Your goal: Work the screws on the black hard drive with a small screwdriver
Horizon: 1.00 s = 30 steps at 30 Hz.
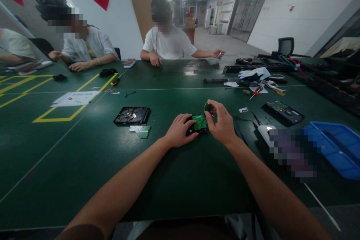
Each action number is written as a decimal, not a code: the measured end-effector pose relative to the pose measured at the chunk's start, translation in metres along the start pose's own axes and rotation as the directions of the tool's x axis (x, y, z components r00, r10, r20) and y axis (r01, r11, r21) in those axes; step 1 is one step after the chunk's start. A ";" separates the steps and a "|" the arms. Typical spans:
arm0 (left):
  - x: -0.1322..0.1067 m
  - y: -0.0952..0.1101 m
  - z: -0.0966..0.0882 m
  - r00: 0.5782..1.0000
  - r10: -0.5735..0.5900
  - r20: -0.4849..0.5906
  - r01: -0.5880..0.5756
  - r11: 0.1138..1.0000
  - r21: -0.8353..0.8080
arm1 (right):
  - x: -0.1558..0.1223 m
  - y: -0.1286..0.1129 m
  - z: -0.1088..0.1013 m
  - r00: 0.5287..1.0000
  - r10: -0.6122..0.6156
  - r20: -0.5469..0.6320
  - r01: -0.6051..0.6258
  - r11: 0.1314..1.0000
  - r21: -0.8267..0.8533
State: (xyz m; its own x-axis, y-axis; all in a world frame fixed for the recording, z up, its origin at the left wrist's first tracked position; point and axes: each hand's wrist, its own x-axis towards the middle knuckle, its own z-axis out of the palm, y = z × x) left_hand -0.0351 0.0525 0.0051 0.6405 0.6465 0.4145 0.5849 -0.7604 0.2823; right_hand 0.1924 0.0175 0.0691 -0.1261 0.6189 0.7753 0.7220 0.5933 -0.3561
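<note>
A hard drive [200, 122] with a green circuit board on top lies flat on the table in front of me. My left hand [178, 132] grips its left side, thumb and fingers closed around the edges. In my right hand [222, 123] is a screwdriver [208, 106] with a black and yellow handle, held upright between thumb and fingers. Its shaft points down at the board, but the tip's exact contact is too small to make out. To the left sit an opened drive casing [132, 115] and a loose circuit board [142, 131], with tiny screws beside them.
On the right lie another hard drive [284, 112], a blue plastic tray [334, 153] and a blurred-out object with a cable. Farther back are gloves [254, 74], a red screwdriver [255, 92] and a dark rod [215, 80]. Several people sit across the green table [84, 165].
</note>
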 end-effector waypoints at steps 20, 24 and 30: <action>0.000 0.000 0.000 1.000 -0.006 0.003 0.006 1.000 0.010 | 0.001 -0.001 0.000 0.998 -0.023 -0.057 0.021 0.999 -0.041; 0.000 0.000 0.000 1.000 0.003 0.003 -0.003 1.000 0.011 | 0.000 -0.004 0.000 0.999 -0.023 -0.026 0.023 1.000 -0.005; 0.001 0.001 0.000 1.000 -0.005 -0.002 0.005 1.000 -0.010 | -0.003 -0.003 0.001 0.999 0.027 0.023 -0.028 0.999 0.026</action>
State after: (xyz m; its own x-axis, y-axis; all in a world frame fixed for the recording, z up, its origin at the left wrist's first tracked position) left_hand -0.0341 0.0526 0.0061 0.6363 0.6504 0.4148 0.5830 -0.7576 0.2935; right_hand 0.1895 0.0141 0.0673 -0.1218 0.6465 0.7531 0.7075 0.5887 -0.3909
